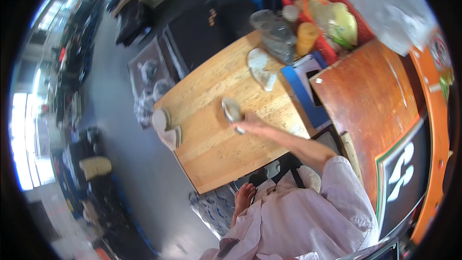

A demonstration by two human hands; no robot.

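Observation:
Over the middle of the wooden table, my right hand (248, 123) is closed on the near end of a pale, elongated oval piece (232, 109) with a grey edge. Motion blur hides its exact kind. Below the table's near edge, close to my lap, my left hand (244, 193) hangs with loosely bent fingers and nothing visible in them. Stacked pale, curved pieces (166, 130) lie at the table's left edge. Another whitish curved piece (261, 69) rests toward the far right of the wooden table (216, 159).
At the far right stand a red crate (368, 33) of bagged things, a yellow-orange roll (306, 38) and a grey plastic bag (274, 31). A blue folder (301, 94) with a dark phone (314, 86) lies beside a reddish-brown tabletop (370, 86). Plastic-wrapped bundles (150, 89) sit beyond the left edge.

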